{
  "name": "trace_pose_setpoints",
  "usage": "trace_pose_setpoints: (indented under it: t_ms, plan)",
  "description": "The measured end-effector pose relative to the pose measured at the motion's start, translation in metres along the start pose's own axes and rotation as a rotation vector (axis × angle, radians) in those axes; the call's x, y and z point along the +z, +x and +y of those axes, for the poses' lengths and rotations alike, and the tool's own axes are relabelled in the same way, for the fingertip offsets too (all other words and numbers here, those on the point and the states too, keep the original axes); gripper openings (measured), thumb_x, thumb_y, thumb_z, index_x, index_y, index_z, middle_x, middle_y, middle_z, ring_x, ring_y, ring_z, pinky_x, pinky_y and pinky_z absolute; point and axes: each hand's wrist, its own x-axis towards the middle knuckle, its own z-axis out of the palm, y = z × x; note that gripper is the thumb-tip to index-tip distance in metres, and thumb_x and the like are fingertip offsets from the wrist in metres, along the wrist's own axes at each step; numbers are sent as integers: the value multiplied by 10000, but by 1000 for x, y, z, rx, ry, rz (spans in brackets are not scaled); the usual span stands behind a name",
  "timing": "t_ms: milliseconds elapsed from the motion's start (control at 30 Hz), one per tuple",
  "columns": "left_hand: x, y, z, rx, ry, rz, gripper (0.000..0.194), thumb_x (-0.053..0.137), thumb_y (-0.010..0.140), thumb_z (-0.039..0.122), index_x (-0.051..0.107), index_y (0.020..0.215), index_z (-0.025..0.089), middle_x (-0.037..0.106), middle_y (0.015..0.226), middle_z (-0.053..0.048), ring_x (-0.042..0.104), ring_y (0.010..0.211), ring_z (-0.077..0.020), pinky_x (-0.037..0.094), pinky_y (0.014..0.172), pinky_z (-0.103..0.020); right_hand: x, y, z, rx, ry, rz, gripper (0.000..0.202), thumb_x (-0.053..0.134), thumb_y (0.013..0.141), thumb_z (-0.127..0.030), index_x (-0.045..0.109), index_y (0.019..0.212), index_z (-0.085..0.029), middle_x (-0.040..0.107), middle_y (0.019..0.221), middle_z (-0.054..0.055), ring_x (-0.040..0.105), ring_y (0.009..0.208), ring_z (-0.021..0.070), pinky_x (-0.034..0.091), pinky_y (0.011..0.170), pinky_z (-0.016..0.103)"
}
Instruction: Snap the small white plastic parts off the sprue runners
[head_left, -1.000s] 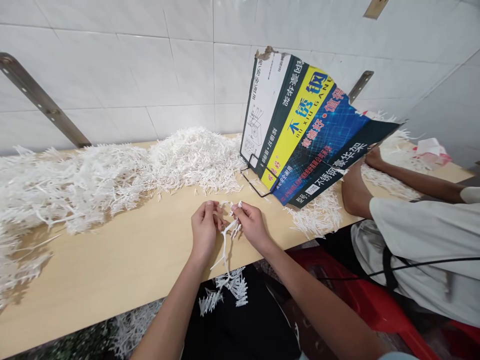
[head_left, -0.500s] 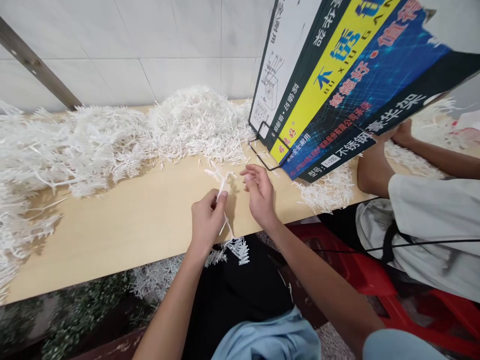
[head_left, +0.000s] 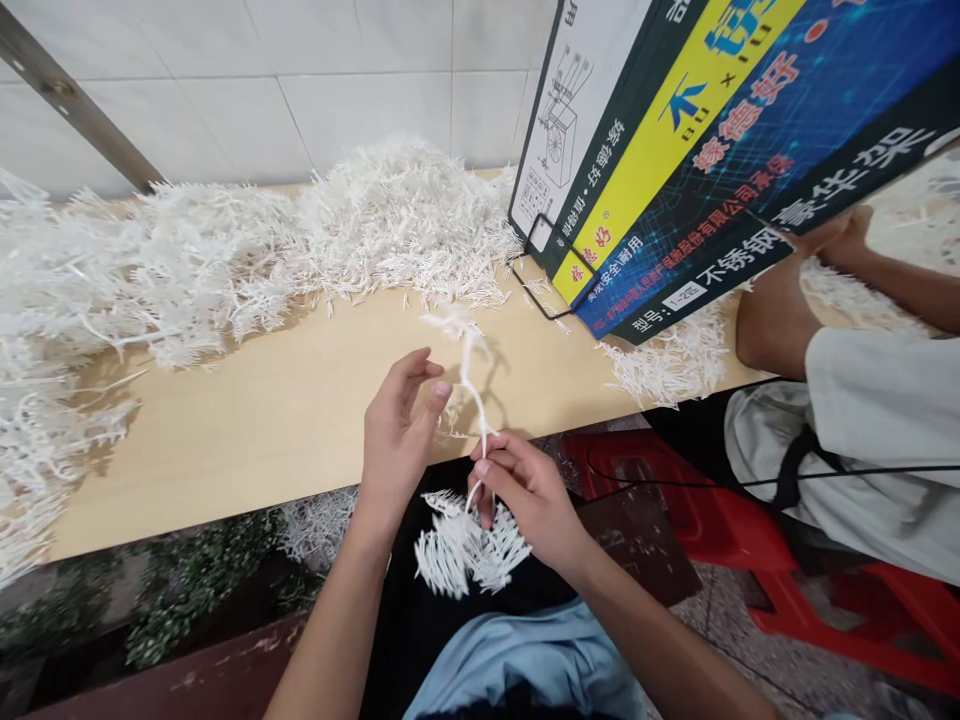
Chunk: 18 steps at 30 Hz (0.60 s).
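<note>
A white plastic artificial branch (head_left: 471, 385) stands out over the table's front edge, its thin stem pinched by my right hand (head_left: 525, 490). Bushy, needle-like white sprigs (head_left: 472, 550) hang at its lower end, over my lap. Just left of the stem is my left hand (head_left: 401, 425), fingers apart and nothing in it. A long heap of loose white sprigs (head_left: 405, 220) lies along the back of the wooden table (head_left: 247, 430).
A tall printed cardboard box (head_left: 637, 190) with a black wire frame (head_left: 551, 265) stands on the table to the right. Beyond it sits another person (head_left: 885, 420) beside red plastic stools (head_left: 697, 510). Green artificial foliage (head_left: 180, 590) lies below the table's left part.
My left hand has let go of the branch and opened. My right hand has come down and taken the stem near the bushy end. The view has shifted slightly.
</note>
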Motion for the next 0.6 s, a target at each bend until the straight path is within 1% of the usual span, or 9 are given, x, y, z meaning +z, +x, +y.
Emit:
trace_pose_setpoints:
  t_ms: [67,100,133,200,267,333,400,500,600]
  plan:
    - [-7,-19,2,21,66,118,339,625,980,445,699,1220,218,710,1200,-97,643,1170,-236,483,1048,-352,-4,1,-3,-38,15,89,228,655,922,-440,575,951,-228,674,669,-7,601,508,143,472,501,256]
    - [-9,-30,2,15,67,144,333,554,1015,458,721,1172,217,715,1176,-97,642,1167,-244,473,1064,-371,-6,2,-4,-67,-4,134,234,664,919,-441,574,945,-227,670,659,-5,616,534,148,478,522,257]
    - [-12,-41,2,-5,15,108,374,482,1041,475,737,1142,220,725,1128,-95,657,1130,-250,483,1051,-384,-8,3,-5,-89,-26,168,231,670,919,-435,573,941,-226,664,649,-6,626,556,152,479,543,257]
    - [-15,-59,1,-98,-107,-99,420,446,1046,502,746,1178,240,744,1092,-96,693,1046,-260,525,985,-391,-12,6,-3,-111,-61,197,217,675,922,-419,577,944,-227,647,632,-15,626,577,153,463,559,254]
    - [-16,-70,-2,-148,-112,-307,344,581,996,465,759,1212,265,752,1144,-100,706,1039,-269,544,951,-378,-16,8,-1,-124,-75,199,208,679,922,-414,586,947,-229,613,604,-33,579,542,138,415,533,244]
    - [-18,-76,-6,-116,-21,-393,279,717,922,359,792,1178,277,752,1181,-103,701,1077,-276,542,957,-362,-18,10,0,-135,-73,208,207,683,918,-416,598,958,-231,593,589,-45,512,499,121,364,504,240]
    - [-19,-79,-11,-77,43,-360,211,742,900,303,824,1092,270,766,1123,-103,713,1022,-264,550,916,-344,-19,12,0,-130,-81,209,202,673,927,-414,602,977,-232,612,596,-41,483,482,116,359,503,245]
    - [-23,-83,-17,-124,77,-262,146,723,916,305,827,1006,255,769,996,-78,703,772,-199,548,714,-289,-20,16,-6,-169,-203,194,154,638,963,-380,613,1010,-236,697,688,-3,582,554,147,474,591,284]
    - [-27,-78,-19,-159,97,-184,143,721,917,331,812,981,242,760,921,-53,668,674,-168,523,643,-269,-30,10,-6,-424,-520,299,121,617,978,-299,656,1079,-247,763,1005,81,711,870,226,562,848,391]
